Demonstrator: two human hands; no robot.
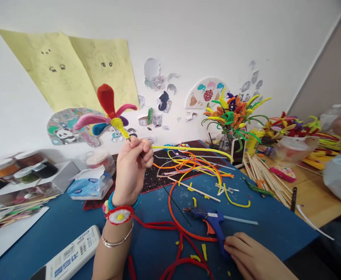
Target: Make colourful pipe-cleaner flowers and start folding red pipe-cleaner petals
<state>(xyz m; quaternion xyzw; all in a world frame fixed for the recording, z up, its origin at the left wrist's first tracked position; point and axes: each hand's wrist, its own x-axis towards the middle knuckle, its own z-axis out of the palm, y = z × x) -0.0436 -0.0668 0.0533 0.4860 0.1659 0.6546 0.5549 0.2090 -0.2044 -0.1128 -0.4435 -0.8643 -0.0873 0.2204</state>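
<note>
While aloft, flower well above table.

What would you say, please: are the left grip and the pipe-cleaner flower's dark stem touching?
Touching: the head view shows the left grip pinching the dark stem between thumb and fingers, just below the yellow-wrapped flower base.
</note>
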